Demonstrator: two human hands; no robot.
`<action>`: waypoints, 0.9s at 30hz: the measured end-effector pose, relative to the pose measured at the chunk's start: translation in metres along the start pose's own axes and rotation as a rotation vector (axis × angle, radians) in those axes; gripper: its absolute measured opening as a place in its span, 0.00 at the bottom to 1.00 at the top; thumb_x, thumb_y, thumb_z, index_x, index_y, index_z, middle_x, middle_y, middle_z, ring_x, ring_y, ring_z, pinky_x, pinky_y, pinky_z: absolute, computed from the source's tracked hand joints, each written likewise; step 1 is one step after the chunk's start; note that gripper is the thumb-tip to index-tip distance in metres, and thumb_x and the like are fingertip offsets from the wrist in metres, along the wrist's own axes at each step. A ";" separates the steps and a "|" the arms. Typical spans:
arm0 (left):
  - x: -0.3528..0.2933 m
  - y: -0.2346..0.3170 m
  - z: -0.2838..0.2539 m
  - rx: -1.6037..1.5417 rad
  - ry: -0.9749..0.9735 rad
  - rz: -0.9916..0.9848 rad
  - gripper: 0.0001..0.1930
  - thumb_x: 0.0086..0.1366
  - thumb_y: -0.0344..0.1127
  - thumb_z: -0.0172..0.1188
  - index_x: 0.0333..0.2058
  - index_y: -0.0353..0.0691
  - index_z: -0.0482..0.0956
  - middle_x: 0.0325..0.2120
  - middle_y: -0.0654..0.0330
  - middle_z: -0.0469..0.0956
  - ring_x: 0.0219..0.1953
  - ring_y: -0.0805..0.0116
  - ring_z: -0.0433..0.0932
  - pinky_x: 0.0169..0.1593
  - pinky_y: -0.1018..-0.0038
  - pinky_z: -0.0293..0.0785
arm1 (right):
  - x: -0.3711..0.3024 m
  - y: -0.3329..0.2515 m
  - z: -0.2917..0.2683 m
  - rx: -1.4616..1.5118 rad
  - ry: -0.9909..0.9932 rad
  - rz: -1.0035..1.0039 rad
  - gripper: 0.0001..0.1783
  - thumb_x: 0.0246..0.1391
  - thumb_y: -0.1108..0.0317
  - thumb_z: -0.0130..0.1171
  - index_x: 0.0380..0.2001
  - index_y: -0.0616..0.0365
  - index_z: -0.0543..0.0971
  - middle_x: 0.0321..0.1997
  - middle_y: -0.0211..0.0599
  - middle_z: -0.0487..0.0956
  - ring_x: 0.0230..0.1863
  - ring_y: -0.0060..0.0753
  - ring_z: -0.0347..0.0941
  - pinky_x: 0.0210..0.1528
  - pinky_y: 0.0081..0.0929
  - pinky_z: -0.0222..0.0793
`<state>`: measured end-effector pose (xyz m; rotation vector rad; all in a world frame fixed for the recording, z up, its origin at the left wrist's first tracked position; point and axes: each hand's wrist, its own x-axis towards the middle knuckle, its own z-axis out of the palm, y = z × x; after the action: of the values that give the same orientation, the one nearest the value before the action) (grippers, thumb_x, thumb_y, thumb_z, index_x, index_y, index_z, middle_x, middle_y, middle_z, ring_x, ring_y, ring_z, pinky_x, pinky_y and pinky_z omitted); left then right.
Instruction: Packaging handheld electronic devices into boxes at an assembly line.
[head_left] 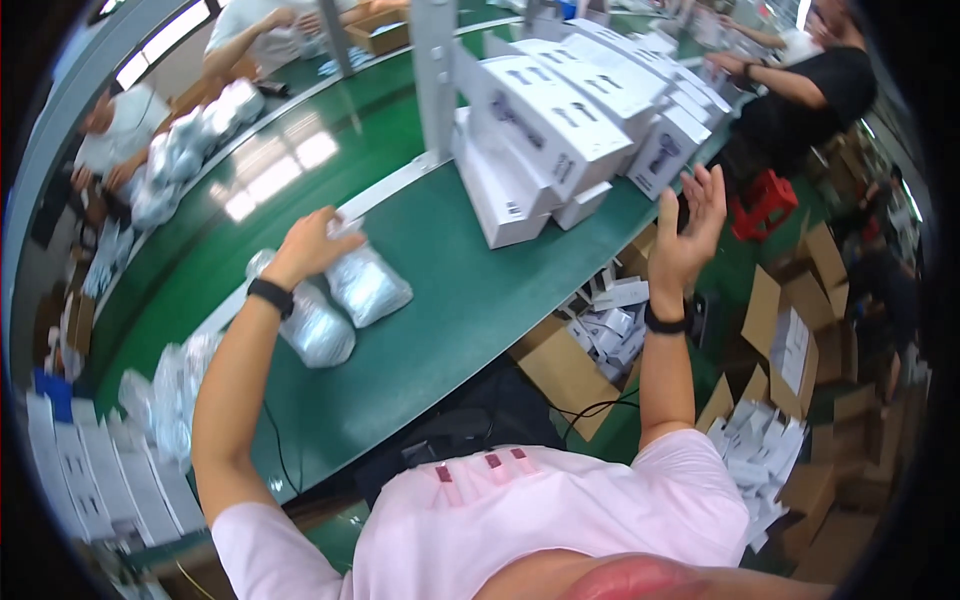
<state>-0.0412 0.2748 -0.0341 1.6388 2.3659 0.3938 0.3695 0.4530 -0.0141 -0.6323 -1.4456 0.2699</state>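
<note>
Left hand: the left hand [312,248] is over the far end of the right-hand wrapped package, its fingers bent downward there; whether they pinch the wrap or only touch it, I cannot tell.
Right hand: the right hand [685,240] is raised beyond the bench's near edge, holding nothing, fingers extended, thumb apart, just right of the white boxes.
Wrapped packages: the right-hand wrapped package [372,288] lies on the bench [430,330] beside the left-hand wrapped package [318,330], both silvery under clear film.
Far edge: a pale rail [385,190] borders the bench, with a metal post [432,85] rising from it; a glossy green surface [290,150] stretches beyond.
Near edge: it slants from near left to far right, well apart from both packages.
Open room: green bench top spreads between the packages and the white boxes [555,120], and from the packages toward the near edge.
Right limit: the white boxes are piled at the far right; an open carton [560,375] of small white boxes sits below the near edge.
Left limit: more wrapped packages [175,395] cluster near left, by upright white cartons [95,475].
</note>
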 end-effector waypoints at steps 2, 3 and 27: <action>0.001 -0.005 0.005 -0.085 0.050 0.193 0.37 0.58 0.51 0.63 0.60 0.33 0.65 0.52 0.39 0.73 0.56 0.42 0.72 0.59 0.59 0.67 | -0.011 -0.050 0.001 0.159 -0.311 -0.275 0.24 0.57 0.78 0.58 0.57 0.68 0.69 0.51 0.49 0.76 0.48 0.37 0.76 0.54 0.31 0.70; 0.003 -0.032 0.016 -0.106 0.222 0.397 0.37 0.61 0.47 0.61 0.64 0.34 0.59 0.55 0.38 0.71 0.57 0.43 0.71 0.60 0.59 0.66 | -0.018 -0.084 0.015 0.334 -0.399 -0.296 0.20 0.56 0.78 0.59 0.52 0.71 0.74 0.44 0.47 0.80 0.42 0.32 0.78 0.49 0.29 0.72; -0.130 0.089 -0.022 -0.803 0.374 0.288 0.29 0.47 0.32 0.68 0.50 0.34 0.72 0.38 0.48 0.78 0.48 0.49 0.74 0.55 0.65 0.70 | -0.035 -0.202 0.119 0.333 -0.667 -0.798 0.17 0.36 0.71 0.68 0.36 0.53 0.82 0.33 0.33 0.77 0.36 0.36 0.75 0.52 0.44 0.66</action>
<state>0.0739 0.1813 0.0226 1.5531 1.7562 1.5754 0.2095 0.2990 0.0680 0.3710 -2.1055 0.0771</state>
